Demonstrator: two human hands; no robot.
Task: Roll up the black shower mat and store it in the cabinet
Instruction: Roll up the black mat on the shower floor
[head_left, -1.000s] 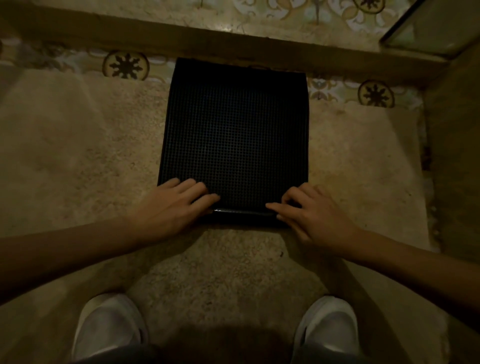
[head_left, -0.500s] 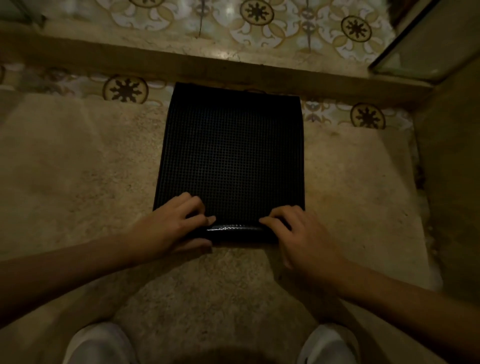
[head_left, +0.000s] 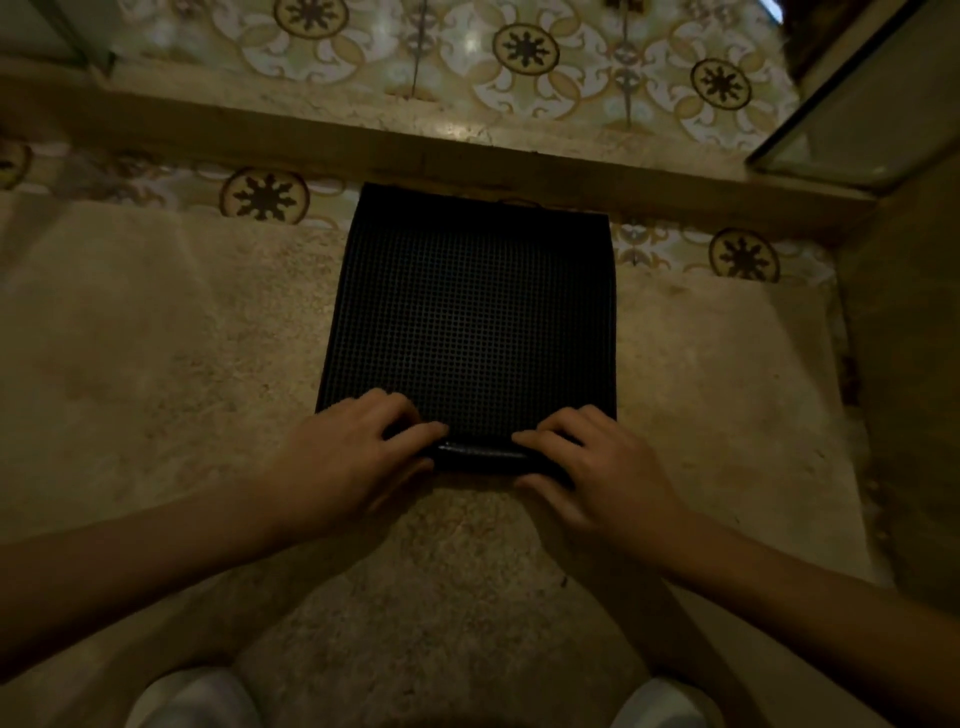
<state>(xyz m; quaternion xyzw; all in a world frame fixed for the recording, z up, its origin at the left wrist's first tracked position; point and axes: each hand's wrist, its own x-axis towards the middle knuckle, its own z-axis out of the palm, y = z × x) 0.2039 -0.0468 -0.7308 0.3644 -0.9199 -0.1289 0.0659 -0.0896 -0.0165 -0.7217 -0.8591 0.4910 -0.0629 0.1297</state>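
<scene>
The black shower mat (head_left: 475, 322), a gridded rubber square, lies flat on a beige rug, its far edge touching a stone step. Its near edge is curled into a thin glossy roll (head_left: 480, 457). My left hand (head_left: 353, 457) grips the left end of that roll, fingers curled over the top. At the roll's right end, my right hand (head_left: 597, 475) holds it the same way, thumb underneath. No cabinet can be told apart in this view.
A beige rug (head_left: 156, 389) covers the floor around the mat. A raised stone step (head_left: 467, 156) runs across behind it, with patterned tiles (head_left: 524, 49) beyond. A glass panel (head_left: 872, 119) stands at the upper right. My white shoes (head_left: 197, 701) show at the bottom edge.
Both hands have curled the mat's near edge over and pushed it away from me, forming a thin roll. The camera has tilted forward, so more of the patterned tiles shows.
</scene>
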